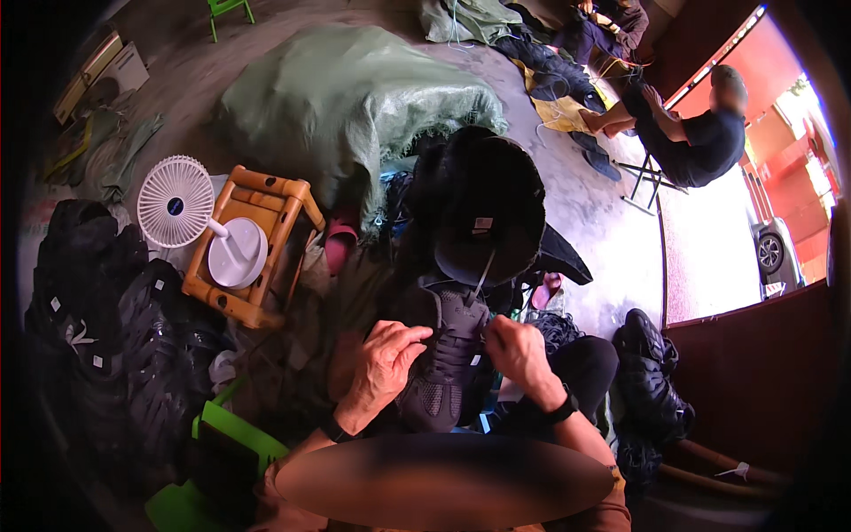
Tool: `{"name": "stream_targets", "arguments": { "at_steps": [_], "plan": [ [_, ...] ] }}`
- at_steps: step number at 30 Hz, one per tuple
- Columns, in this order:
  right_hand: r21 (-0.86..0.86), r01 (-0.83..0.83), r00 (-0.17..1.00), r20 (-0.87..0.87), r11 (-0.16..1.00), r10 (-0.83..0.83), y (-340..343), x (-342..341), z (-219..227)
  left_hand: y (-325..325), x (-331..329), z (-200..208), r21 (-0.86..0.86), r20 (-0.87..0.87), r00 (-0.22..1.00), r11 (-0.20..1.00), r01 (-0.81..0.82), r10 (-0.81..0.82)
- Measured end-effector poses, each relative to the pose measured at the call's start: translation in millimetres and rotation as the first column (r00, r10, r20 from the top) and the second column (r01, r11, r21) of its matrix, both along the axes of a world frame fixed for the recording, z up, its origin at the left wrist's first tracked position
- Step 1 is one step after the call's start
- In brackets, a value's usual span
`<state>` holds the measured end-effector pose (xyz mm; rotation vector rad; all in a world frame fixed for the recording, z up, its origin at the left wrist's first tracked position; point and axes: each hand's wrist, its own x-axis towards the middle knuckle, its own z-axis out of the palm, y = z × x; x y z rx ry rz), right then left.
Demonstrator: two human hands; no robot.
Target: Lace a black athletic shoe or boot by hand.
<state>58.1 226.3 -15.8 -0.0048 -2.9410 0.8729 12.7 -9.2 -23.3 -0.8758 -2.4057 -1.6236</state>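
Observation:
In front of me stands a dark grey sneaker (pixel 441 368), toe toward me, with laces across its front. My left hand (pixel 381 368) is at the left side of the sneaker, thumb and forefinger drawn together in a pinch. On the other side my right hand (pixel 523 355) is closed by the sneaker's upper edge. Whatever either hand pinches is too small to make out; it may be lace. A thin pale strip (pixel 484 273) rises from the sneaker's tongue toward a large black rounded thing (pixel 510 191) with a white label just beyond.
A white fan (pixel 175 202) stands on a bamboo stool (pixel 297 189) at left. Black shoes pile up at far left (pixel 146 328) and right (pixel 645 355). Pale green sacking (pixel 301 97) covers a heap beyond. A green plastic chair (pixel 235 434) is near left; a person (pixel 709 142) sits far right.

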Motion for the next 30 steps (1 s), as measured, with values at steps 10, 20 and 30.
{"name": "stream_targets", "arguments": {
  "at_steps": [10,20,30],
  "plan": [
    [-0.201,0.035,0.998,0.065,0.979,-0.022,-6.6,10.2,-13.9,4.8,-18.8,10.5,0.040,0.208,0.973,0.993,-0.107,0.096],
    [-0.299,0.130,0.987,0.124,0.945,-0.097,-8.5,12.2,-12.5,8.6,-19.7,24.4,-0.311,-0.100,0.994,0.948,-0.073,0.044],
    [0.016,-0.066,0.988,0.141,0.998,0.063,3.8,3.3,0.6,9.2,-47.1,30.2,-0.533,-0.269,0.884,0.824,0.195,-0.383]
  ]
}}
